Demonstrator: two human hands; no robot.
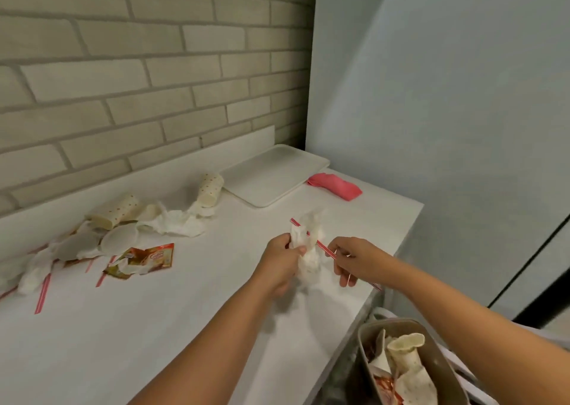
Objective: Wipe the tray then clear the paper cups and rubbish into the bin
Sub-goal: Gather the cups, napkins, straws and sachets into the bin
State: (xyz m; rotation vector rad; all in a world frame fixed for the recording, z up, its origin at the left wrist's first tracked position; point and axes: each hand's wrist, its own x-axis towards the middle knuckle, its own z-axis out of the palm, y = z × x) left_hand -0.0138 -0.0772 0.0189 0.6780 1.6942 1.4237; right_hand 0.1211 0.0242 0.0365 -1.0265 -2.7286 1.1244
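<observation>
The bin (368, 335) below the table (154, 327) edge holds a crushed cup (407, 347) and wrappers. The left hand (282, 261) grips a crumpled tissue (308, 261); the right hand (351, 258) pinches a red straw (322, 246). Two paper cups (209, 189) lie toppled left of the tray (277, 176).

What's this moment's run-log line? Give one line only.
left hand: grips crumpled napkin | right hand: pinches red straw | tray: bare | bin: holds rubbish

A café or canteen clearing corner: white counter (216, 296) against brick wall (123, 65), serving tray (271, 176), paper cups (209, 189).
</observation>
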